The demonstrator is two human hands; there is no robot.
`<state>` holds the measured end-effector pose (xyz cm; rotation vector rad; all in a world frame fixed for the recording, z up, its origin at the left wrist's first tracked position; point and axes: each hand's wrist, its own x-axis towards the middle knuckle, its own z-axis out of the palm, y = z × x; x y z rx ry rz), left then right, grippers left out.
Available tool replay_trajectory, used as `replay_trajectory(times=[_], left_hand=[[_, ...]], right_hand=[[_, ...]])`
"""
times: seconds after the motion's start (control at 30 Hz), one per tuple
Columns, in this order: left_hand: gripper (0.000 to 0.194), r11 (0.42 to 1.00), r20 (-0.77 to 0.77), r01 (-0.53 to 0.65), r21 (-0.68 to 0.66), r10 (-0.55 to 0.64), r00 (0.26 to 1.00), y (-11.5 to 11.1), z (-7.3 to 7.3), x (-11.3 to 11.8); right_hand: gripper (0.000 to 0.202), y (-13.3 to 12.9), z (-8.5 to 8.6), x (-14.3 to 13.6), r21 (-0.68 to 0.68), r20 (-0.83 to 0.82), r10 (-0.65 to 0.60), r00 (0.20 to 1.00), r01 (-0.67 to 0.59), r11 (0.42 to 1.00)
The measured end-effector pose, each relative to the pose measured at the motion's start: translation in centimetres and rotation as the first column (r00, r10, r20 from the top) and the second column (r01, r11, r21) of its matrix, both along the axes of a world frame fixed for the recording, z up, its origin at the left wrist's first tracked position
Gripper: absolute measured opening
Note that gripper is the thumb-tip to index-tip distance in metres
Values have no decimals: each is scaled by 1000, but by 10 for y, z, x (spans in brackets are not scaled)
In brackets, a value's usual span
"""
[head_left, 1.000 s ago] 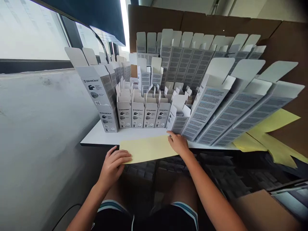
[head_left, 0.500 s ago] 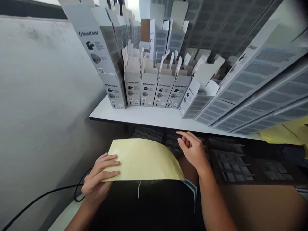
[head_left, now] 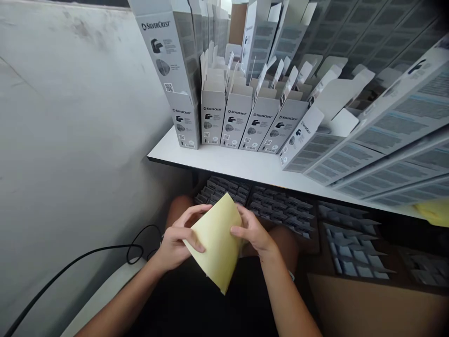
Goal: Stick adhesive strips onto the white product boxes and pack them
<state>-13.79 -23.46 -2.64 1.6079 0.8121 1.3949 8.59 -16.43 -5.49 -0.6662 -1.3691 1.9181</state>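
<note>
A glossy yellow sheet (head_left: 217,236) is held between my two hands above my lap, bent and turned so one corner points down. My left hand (head_left: 180,238) grips its left side, with fingers on the front face and some behind. On the right edge, my right hand (head_left: 250,229) has its thumb on the front, while its other fingers are partly hidden behind the sheet. Beyond the hands, several grey and white printed boxes (head_left: 236,124) with raised flaps stand on the white shelf (head_left: 224,161).
Below the shelf are cartons holding many folded grey pieces (head_left: 280,208). A brown cardboard surface (head_left: 379,304) lies at lower right. A black cable (head_left: 77,257) runs by the grey wall (head_left: 70,140). Something yellow (head_left: 435,213) lies at the shelf's right end.
My right hand has come left and taken hold of the sheet. The sheet has turned from lying wide to a tilted, narrower shape. My left hand has moved right, and the view has shifted.
</note>
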Motion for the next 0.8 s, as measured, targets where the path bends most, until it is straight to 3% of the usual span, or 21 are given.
replay_trajectory(times=[0.07,0.13,0.2,0.3,0.43,0.53,0.7,0.8], left_hand=[[16,994,11,-85,-64,86,996,5,-2,0],[13,950,117,-253,-186,277,954,8,-4,0],[20,894,245,-310,-324,396,885,9,-5,2],[51,874,253,-159,-458,300,920,7,-4,11],[44,799,158,-105,-591,243,957,6,-1,28],[50,797,217,-41,-602,214,952,6,-3,36],[43,796,197,7,-605,141,970,3,-9,42],[47,787,164,-65,-613,208,964,6,-12,43]], right_hand=[[43,0,6,4,-80,82,41,996,-34,996],[33,-5,10,10,-85,151,-30,988,43,995],[31,-13,14,16,-74,177,-117,977,132,988],[31,-25,17,19,-54,196,-168,966,181,982],[32,-37,19,23,-4,184,-200,962,204,979],[34,-45,21,30,48,191,-211,959,206,977],[35,-57,25,46,97,220,-236,947,220,971],[34,-63,21,54,137,250,-217,944,187,973]])
